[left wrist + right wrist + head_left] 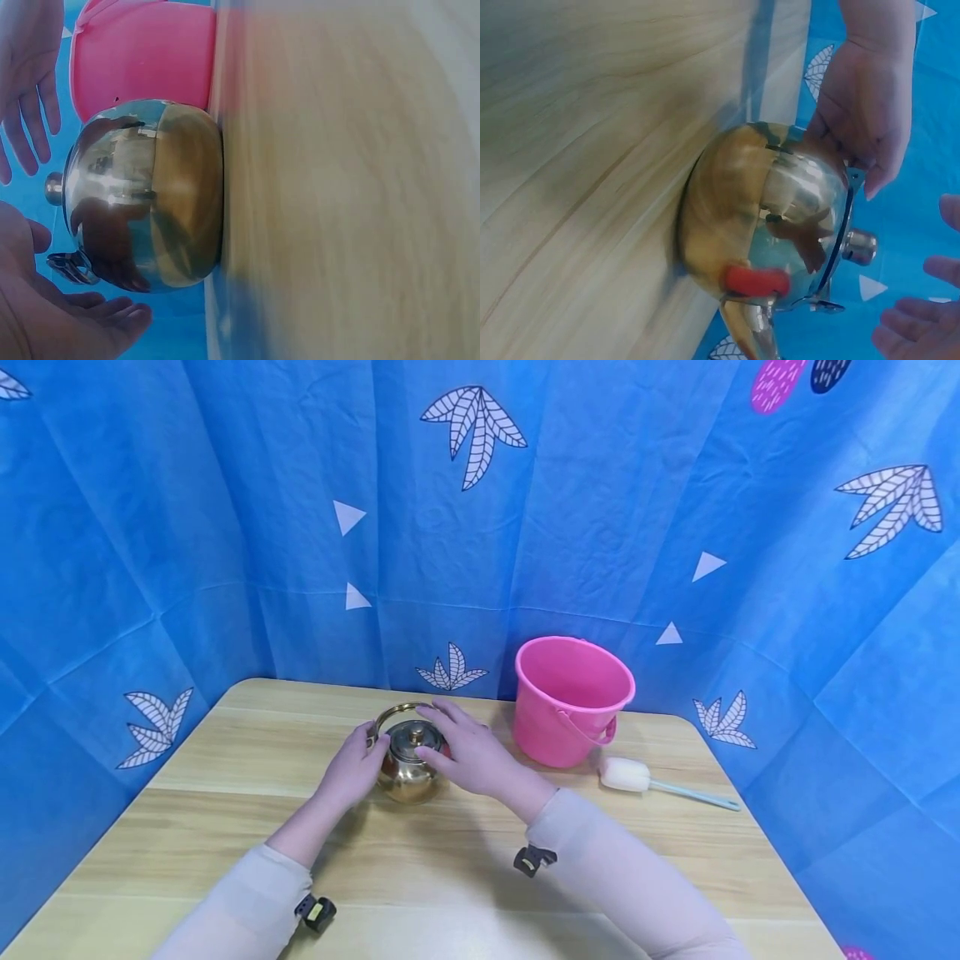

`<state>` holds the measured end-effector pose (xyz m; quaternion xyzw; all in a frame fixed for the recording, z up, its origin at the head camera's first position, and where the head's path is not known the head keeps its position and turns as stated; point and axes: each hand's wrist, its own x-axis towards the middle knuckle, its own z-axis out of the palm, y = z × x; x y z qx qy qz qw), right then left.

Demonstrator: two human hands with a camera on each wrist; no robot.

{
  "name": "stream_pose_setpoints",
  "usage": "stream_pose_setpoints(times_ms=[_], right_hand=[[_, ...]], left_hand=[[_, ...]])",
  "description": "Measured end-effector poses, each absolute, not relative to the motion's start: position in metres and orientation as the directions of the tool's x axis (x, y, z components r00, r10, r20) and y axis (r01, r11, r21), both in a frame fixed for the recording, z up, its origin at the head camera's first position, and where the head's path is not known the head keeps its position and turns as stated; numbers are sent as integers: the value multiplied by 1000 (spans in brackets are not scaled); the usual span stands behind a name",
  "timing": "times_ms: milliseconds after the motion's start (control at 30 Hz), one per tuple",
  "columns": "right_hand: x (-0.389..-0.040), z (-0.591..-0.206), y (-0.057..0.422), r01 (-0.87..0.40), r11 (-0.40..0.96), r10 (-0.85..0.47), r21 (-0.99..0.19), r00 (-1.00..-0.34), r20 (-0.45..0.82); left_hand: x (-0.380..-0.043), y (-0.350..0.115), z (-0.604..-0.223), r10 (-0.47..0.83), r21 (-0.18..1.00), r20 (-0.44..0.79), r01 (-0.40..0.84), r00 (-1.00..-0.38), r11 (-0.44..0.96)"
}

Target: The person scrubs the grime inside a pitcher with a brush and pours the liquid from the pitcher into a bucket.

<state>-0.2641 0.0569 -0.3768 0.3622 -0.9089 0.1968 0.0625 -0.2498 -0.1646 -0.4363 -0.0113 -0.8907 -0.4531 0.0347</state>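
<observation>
A shiny brass-coloured kettle (411, 779) stands upright on the table, its lid with a round knob (860, 247) in place. Its loop handle (397, 707) leans toward the back, and the spout (751, 330) points right, hidden under the right hand in the head view. My left hand (358, 766) is at the kettle's left side, thumb and relaxed fingers on either side of the handle bracket (73, 267). Over the kettle's right side hovers my right hand (468, 752), fingers spread and holding nothing; the left wrist view shows it apart from the metal.
Behind and right of the kettle stands a pink bucket (532, 718) with its handle hanging down. A white sponge brush (625, 774) with a pale blue stick lies to its right. Blue patterned curtain (600, 510) encloses the back and sides of the wooden table (420, 893).
</observation>
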Motion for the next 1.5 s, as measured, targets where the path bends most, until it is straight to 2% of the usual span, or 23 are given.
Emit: stream_pose_setpoints(times_ms=[1033,1500], right_hand=[[-271,-383,35,-691,664,-649,-286,-722,239],[-274,-385,29,-704,654,-666,-277,-710,231]], left_hand=[[-250,-161,-443,-5,843,60,48,-998,536],[-252,-160,-447,10,822,60,55,-998,566]])
